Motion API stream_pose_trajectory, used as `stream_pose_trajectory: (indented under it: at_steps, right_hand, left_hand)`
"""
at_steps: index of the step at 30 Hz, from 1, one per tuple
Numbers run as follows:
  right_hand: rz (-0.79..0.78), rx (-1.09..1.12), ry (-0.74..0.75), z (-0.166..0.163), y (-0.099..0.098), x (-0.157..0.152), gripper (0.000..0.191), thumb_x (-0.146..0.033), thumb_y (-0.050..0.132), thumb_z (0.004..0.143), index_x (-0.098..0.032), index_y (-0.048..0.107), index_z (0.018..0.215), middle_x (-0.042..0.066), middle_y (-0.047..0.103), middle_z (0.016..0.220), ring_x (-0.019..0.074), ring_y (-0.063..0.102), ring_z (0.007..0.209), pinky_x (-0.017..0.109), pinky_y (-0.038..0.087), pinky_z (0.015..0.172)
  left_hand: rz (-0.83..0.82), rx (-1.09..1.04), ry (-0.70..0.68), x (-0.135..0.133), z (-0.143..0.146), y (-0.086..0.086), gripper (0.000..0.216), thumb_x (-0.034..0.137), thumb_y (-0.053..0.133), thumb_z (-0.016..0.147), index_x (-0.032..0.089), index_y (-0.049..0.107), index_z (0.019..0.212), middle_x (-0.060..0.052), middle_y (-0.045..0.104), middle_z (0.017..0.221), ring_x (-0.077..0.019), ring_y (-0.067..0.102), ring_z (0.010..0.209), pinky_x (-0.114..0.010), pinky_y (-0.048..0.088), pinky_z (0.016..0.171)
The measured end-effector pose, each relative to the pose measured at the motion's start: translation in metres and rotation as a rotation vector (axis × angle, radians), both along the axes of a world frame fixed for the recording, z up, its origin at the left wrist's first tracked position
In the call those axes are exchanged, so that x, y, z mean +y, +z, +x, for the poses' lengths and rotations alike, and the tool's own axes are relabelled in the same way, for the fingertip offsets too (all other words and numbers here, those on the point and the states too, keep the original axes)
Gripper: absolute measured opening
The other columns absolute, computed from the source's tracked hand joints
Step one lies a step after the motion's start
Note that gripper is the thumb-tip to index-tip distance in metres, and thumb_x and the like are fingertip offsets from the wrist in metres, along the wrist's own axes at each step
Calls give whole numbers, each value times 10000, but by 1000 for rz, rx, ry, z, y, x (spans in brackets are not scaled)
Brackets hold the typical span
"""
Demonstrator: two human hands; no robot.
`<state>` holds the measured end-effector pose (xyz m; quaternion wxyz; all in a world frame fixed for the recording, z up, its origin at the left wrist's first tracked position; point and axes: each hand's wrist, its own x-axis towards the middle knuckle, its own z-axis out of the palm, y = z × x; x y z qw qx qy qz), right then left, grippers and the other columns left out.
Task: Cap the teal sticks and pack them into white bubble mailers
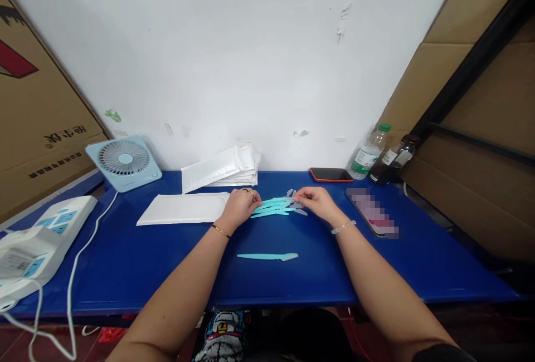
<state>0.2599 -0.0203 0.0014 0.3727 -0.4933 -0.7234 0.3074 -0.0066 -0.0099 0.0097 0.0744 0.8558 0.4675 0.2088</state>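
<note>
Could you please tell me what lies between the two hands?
In the head view, overlapping turquoise tools lie between the left hand and the right hand.

One left hand (242,206) and one right hand (313,200), two in all. Between them are many razors (271,205), too overlapped to count; one lone razor (265,257) lies nearer the body. One mailer (179,210) sits beside the left hand, a stack (221,168) of several beyond it, number unclear. One phone (331,175) lies beyond the right hand, a second phone (368,214) to its right. Farther right: one clear bottle (368,156), one dark bottle (388,167). Left of the left hand: one fan (124,162), one power strip (67,223).
</note>
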Motion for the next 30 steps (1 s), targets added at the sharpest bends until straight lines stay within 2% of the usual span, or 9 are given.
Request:
stream_pose_trajectory:
  at_steps: [3,8,10,13,15,19,23,26,30]
  right_hand:
    - [29,-52,-69,9,-6,6,282,-409,604,788,-151,713,822,36,662,657,143,562,580,244,412,543]
    - [199,-174,-59,12,-9,10,234,-361,575,821,-205,739,878,54,705,875,172,625,749,271,456,678]
    - [230,-182,-77,14,-7,9,231,-354,564,831,-211,739,875,55,700,885,174,629,771,274,460,689]
    - [224,-206,-95,21,-1,6,237,-358,559,832,-206,738,866,56,696,862,173,620,753,279,456,676]
    - [199,-221,-90,24,3,2,248,-375,563,826,-201,737,862,55,693,845,172,608,729,282,450,669]
    - [40,-137,42,21,8,-5,311,-444,577,813,-172,726,843,56,690,817,168,592,710,270,449,646]
    - [-155,-3,245,5,7,-9,381,-487,553,829,-143,710,870,54,672,769,134,555,616,250,445,586]
    - [-163,56,241,-6,3,-11,352,-462,611,791,-138,703,896,47,659,742,122,546,586,240,435,563]
    - [-129,40,171,-5,2,-8,324,-443,627,771,-135,699,845,36,647,695,122,552,581,234,430,553]
  left_hand:
    - [-21,10,41,4,-1,-3,148,326,581,821,203,655,785,-14,660,802,-172,584,770,-303,361,739]
    - [-31,-72,47,-5,1,4,201,354,547,840,207,668,903,-35,656,942,-182,584,858,-294,392,762]
    - [-144,-91,-65,-17,1,9,241,408,569,819,207,659,915,-29,642,930,-164,581,811,-261,406,699]
    - [-376,24,-372,-43,4,15,326,469,688,701,224,663,915,-4,633,872,-142,572,729,-228,389,602]
    - [-397,118,-439,-57,7,15,272,426,710,688,218,671,858,-3,633,834,-136,559,690,-227,358,564]
    - [-282,203,-357,-63,17,15,106,307,619,789,208,657,795,-5,646,796,-138,555,673,-236,325,553]
    - [-166,167,-159,-40,26,19,116,281,562,834,202,645,819,-15,664,790,-153,577,695,-240,348,593]
    - [-128,132,-89,-22,30,17,110,270,563,833,196,642,817,-16,674,810,-149,585,689,-240,362,608]
    - [-97,124,-94,-12,27,12,99,254,566,829,195,641,803,-10,682,810,-147,597,701,-242,369,626]
